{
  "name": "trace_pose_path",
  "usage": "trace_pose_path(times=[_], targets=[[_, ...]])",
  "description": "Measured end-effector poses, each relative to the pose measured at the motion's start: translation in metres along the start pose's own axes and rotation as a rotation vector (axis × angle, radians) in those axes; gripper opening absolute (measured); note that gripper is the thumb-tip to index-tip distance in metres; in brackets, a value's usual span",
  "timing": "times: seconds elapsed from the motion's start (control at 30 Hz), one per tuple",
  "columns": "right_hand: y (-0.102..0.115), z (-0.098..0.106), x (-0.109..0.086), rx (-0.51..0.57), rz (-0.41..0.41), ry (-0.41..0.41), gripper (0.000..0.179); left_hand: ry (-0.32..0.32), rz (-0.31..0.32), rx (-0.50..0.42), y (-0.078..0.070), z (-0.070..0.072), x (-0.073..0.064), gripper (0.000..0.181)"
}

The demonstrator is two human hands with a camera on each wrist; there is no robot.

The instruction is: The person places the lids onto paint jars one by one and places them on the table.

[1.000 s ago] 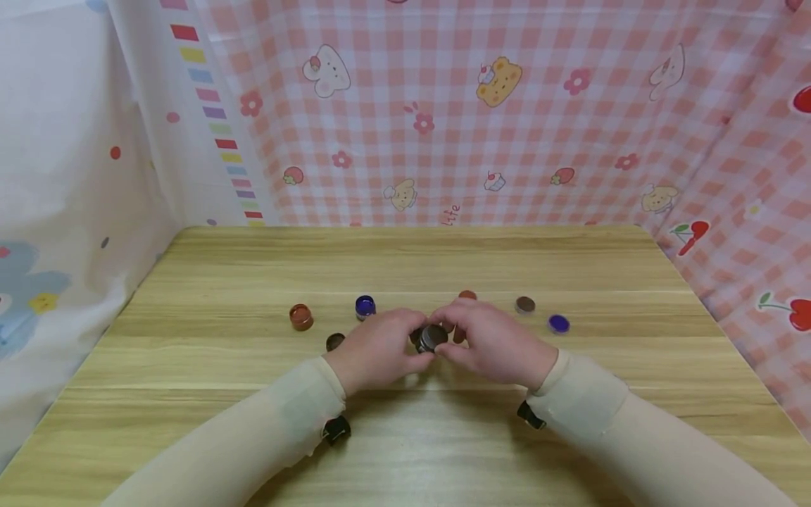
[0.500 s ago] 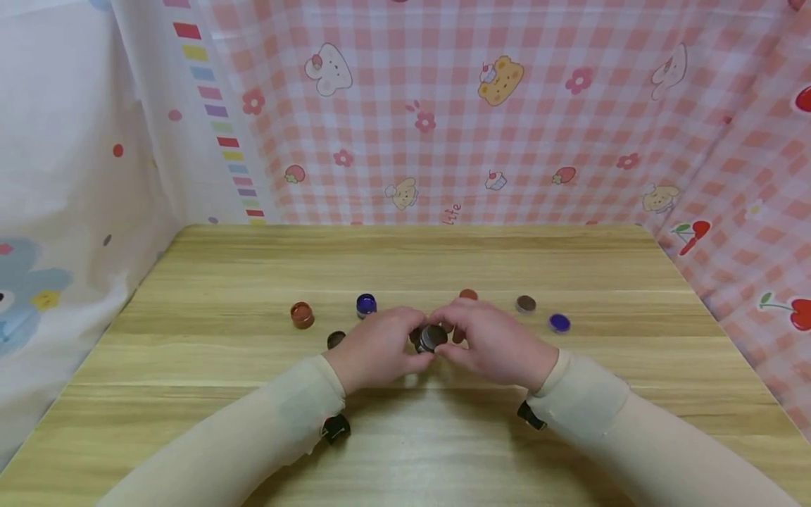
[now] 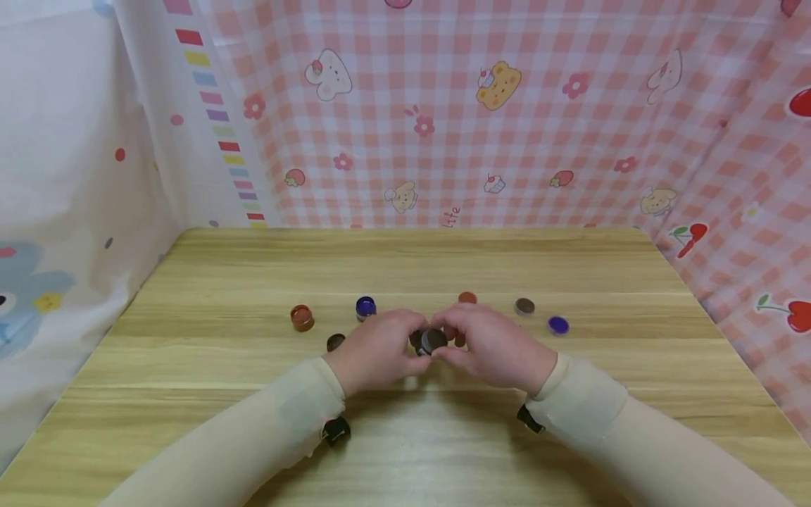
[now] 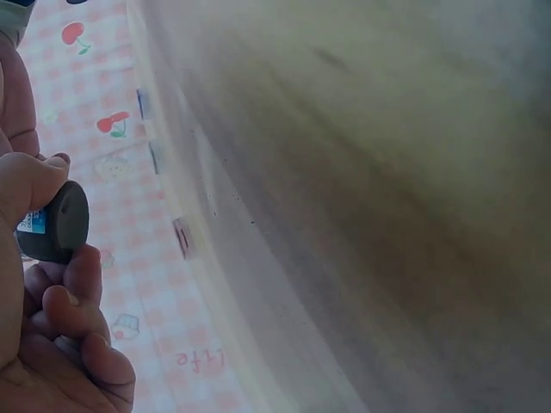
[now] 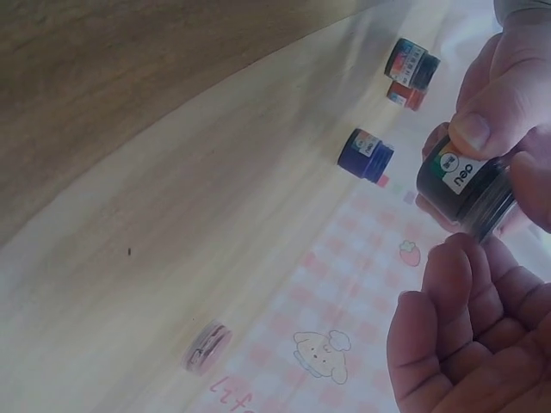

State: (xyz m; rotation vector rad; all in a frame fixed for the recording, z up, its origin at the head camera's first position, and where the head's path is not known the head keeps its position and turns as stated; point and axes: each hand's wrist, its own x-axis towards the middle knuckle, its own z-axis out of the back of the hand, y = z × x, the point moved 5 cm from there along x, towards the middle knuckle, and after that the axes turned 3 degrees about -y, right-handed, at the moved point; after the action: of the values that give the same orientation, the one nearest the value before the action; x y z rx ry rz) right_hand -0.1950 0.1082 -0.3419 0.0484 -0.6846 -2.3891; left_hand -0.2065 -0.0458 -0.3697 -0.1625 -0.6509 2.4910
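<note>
The black jar [image 5: 442, 194] is held tilted above the table [image 3: 405, 458], gripped by the left hand [image 3: 379, 350], its lid [image 3: 435, 341] pinched by the right hand [image 3: 497, 346]. Holding it more upright and turning only the lid should guard against spills.

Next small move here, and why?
Probably twist the dark lid with the right hand: it seems still on the dark jar, whose body the left hand grips, and the right hand is already at the lid end. The red jar and blue jar stand open, with a loose blue lid to the right.
</note>
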Motion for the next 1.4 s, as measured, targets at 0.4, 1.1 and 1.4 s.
trace_pose_path(times=[0.4,1.1,1.4], targets=[[-0.0005,0.0030,-0.0007,-0.059,0.052,-0.010,0.042,-0.021,-0.022,-0.013,-0.0003,0.0017,-0.0001,0.021],[-0.0021,0.0024,-0.0003,-0.098,0.053,-0.025,0.034,-0.008,-0.013,-0.011,0.0017,0.0002,0.0009,0.021],[-0.0025,0.0036,-0.0006,-0.065,0.040,-0.024,0.041,-0.009,-0.011,-0.019,0.0021,0.0001,0.0004,0.019]])
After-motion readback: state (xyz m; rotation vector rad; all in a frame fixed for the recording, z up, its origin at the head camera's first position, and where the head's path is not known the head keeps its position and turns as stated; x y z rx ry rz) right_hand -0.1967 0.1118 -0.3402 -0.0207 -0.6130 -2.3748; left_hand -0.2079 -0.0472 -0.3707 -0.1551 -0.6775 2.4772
